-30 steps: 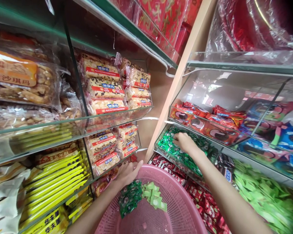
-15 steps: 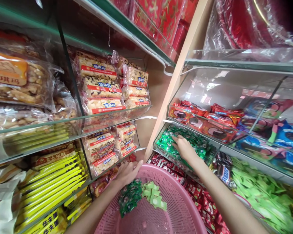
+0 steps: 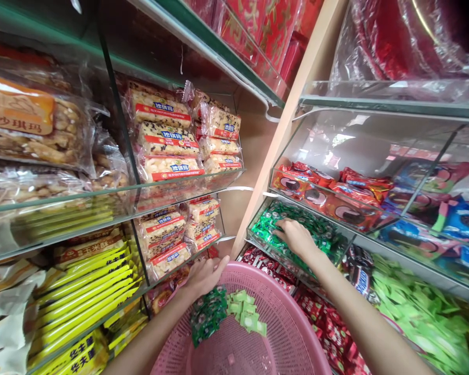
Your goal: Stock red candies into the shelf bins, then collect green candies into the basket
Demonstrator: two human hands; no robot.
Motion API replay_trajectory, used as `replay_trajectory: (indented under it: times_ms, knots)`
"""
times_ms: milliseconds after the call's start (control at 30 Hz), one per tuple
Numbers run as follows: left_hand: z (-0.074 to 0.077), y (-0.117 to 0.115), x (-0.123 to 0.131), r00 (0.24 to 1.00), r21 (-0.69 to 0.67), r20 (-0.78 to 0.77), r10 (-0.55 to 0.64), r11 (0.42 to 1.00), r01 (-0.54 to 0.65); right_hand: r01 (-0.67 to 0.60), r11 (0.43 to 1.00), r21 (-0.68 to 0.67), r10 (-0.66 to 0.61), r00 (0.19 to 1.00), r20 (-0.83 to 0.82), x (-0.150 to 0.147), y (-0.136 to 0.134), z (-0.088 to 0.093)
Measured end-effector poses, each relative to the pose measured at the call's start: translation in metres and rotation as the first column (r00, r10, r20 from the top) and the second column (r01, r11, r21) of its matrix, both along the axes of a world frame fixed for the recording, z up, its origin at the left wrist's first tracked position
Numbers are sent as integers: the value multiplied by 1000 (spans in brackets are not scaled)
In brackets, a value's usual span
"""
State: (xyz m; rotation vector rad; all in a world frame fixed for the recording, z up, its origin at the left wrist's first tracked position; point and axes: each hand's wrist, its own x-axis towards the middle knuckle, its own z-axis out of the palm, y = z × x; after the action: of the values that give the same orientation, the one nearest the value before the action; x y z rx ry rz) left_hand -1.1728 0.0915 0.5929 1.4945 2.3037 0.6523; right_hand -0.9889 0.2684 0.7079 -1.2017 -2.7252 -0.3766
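My left hand is closed on the far left rim of a pink perforated plastic basket, its thumb lying along the edge. Inside the basket are a heap of dark green wrapped candies and a smaller heap of light green packets. My right hand reaches into a glass shelf bin of green-wrapped candies. Its fingers are bent together and press into the pile at the bin's left part; the fingertips are partly hidden, so how many candies they pinch does not show.
Glass shelves at left hold sachima bars and yellow wafer packs. Above the green bin sit red snack packs. Red packets, Snickers bars and light green packets lie lower right. A wooden post stands between the shelves.
My right hand has shifted slightly within the green candies, with its fingers drawn closer together. The view has turned a little; my left hand stays on the basket's rim.
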Motion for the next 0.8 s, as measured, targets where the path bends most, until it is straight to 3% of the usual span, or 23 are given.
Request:
replay_trajectory:
  times_ms: [433, 800]
  knots:
    - [2, 0, 0, 1000, -11, -25, 12, 1000, -12, -28, 999, 28, 28, 1000, 3, -19, 1, 0]
    - [5, 0, -1, 999, -28, -16, 27, 999, -28, 50, 998, 33, -49, 999, -18, -35, 10, 2]
